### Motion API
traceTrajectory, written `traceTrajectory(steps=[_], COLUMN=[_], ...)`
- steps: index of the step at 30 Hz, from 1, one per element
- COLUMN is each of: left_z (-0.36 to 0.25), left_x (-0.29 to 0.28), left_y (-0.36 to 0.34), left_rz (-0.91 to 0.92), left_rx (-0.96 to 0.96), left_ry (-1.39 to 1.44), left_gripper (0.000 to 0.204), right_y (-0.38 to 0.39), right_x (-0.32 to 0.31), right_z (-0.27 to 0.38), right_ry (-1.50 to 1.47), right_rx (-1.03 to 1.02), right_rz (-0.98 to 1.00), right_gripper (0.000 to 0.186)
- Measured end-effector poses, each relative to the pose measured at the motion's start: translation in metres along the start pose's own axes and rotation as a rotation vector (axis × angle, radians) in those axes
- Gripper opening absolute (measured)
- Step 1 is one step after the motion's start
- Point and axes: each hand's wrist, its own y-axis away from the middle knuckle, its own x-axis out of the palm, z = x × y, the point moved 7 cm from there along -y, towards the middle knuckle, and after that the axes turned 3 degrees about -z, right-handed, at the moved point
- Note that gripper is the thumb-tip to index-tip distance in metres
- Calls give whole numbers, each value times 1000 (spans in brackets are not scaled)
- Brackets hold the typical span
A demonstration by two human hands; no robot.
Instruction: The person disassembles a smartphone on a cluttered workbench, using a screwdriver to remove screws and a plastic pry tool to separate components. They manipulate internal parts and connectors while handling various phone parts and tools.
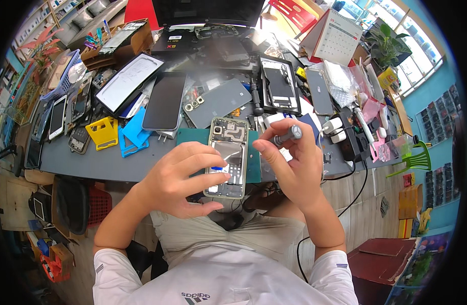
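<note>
An opened phone with exposed inner parts lies upright-oriented on a green mat. My left hand is over its lower left, fingers spread and curved, fingertips on or just over the phone's inside, near a small blue piece and a pale thin strip. My right hand is raised at the right of the phone, fingers curled round a slim grey cylindrical tool held nearly level, its capped end pointing right; what its other end is exactly cannot be made out.
A dark phone, a grey back panel, yellow and blue trays, an open boxed device, a power strip with chargers and cables, and a desk calendar crowd the desk.
</note>
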Motion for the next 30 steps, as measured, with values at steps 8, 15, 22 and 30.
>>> traceTrajectory(steps=[8,15,22,30], left_z=[10,17,17,17], left_x=[-6,-6,0,3], left_y=[1,2,-2,0], left_rz=[-62,-77,-62,28], left_rx=[-71,-205,-192,-201], left_ry=[0,-6,-27,-35], left_gripper=[51,40,38,45], right_y=[-1,-15,25,18], right_x=[6,-21,-73,-69], right_z=[1,3,-23,-55], right_ry=[145,407,628,914], right_rx=[-160,-293,-171,-86], right_rz=[-65,-105,20,-32], right_gripper=[58,38,27,21])
